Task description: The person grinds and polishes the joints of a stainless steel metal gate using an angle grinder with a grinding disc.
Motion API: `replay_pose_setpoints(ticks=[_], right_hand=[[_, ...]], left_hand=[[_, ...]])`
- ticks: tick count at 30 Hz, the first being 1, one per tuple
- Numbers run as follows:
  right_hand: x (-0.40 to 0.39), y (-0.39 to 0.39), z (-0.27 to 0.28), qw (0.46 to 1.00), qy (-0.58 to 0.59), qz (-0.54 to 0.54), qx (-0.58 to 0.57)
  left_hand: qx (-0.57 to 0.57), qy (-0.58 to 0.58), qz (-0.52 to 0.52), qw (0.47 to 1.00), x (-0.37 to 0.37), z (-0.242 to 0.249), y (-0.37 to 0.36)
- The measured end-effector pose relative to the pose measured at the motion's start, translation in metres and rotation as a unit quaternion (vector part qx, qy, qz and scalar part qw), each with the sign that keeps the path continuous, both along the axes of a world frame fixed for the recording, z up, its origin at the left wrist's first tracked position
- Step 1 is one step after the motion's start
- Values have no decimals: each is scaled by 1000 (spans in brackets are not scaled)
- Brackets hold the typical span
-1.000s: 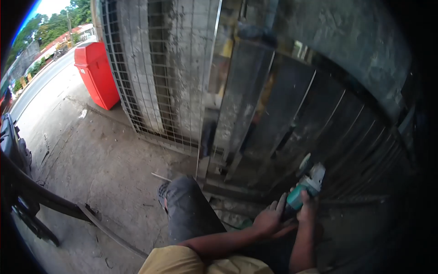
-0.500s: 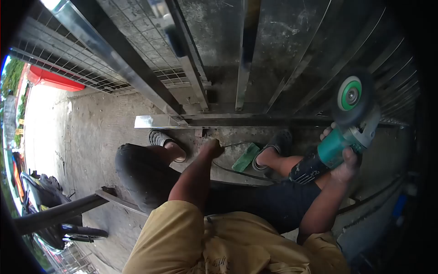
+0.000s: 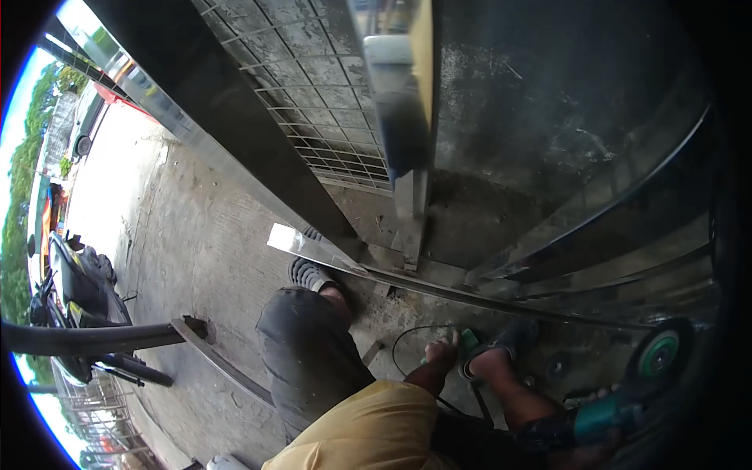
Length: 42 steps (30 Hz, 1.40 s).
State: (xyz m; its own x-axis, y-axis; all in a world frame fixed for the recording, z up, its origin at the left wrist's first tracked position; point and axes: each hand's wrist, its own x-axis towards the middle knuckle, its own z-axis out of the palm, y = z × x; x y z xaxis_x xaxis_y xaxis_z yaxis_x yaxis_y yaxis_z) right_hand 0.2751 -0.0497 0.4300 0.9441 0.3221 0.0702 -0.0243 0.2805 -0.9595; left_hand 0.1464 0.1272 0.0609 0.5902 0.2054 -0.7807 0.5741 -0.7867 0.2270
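Teal-bodied and dark at the grip, the angle grinder (image 3: 603,419) sits at about four o'clock in your view, its green-centred disc (image 3: 658,354) tilted up and facing you near the right edge. Your right hand (image 3: 583,454) is clenched around the grinder's body, though most of that hand is lost in shadow at the bottom edge. Your left hand (image 3: 440,352) reaches down to the concrete floor (image 3: 196,258) near six o'clock, just beside a small green object (image 3: 468,340); whether its fingers are closed on anything, you cannot tell from here. A thin black cable (image 3: 403,345) loops on the floor next to that hand. At its one o'clock, a bright metal bar (image 3: 309,247) runs along the foot of the gate frame (image 3: 407,196), with wire mesh (image 3: 313,86) behind at twelve o'clock.
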Motion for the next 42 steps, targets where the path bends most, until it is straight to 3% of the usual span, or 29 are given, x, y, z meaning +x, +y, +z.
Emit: replay_pose_setpoints(ticks=[1,4,6,8,11,12,15,17,20,22,23,26,27,30,31,36,39,42], right_hand=[[1,5,-1,1000,7,2,-7],[1,13,-3,999,22,8,-34],[-1,22,-2,999,21,19,-44],[-4,31,1,998,17,30,-54],[-13,52,9,996,13,56,-69],[-16,61,13,995,16,66,-74],[-18,106,42,986,20,126,-109],[-32,139,59,984,19,153,-95],[-55,184,76,987,-13,152,-41],[-68,205,82,980,-60,187,15],[-69,210,79,973,-45,226,19],[-78,229,60,957,-67,281,31],[-81,236,51,954,-81,286,36],[-81,255,8,951,-15,308,1],[-76,264,4,929,11,369,5],[-75,306,-15,903,3,428,-26],[-88,329,-37,924,-37,376,-63],[-105,334,-47,925,-40,358,-117]], left_hand=[[-12,-21,5,1000,2,-4,5],[-197,54,-5,979,21,14,47],[-232,14,-158,960,37,11,64],[-235,-48,-217,946,51,21,78],[-257,-132,-114,950,60,69,107],[-297,-125,-44,945,60,121,128],[-334,-159,5,929,52,171,162],[-451,-201,10,870,29,235,203],[-527,-300,123,785,-41,260,259],[-639,-265,299,657,-91,296,273],[-681,-250,387,569,-111,338,265],[-645,-366,484,465,-146,386,255],[-612,-395,497,471,-155,388,254],[-598,-427,527,427,-168,368,256],[-577,-429,552,422,-173,354,256],[-493,-399,636,440,-169,325,250],[-375,-391,692,477,-157,346,240],[-344,-426,678,491,-157,330,245]])
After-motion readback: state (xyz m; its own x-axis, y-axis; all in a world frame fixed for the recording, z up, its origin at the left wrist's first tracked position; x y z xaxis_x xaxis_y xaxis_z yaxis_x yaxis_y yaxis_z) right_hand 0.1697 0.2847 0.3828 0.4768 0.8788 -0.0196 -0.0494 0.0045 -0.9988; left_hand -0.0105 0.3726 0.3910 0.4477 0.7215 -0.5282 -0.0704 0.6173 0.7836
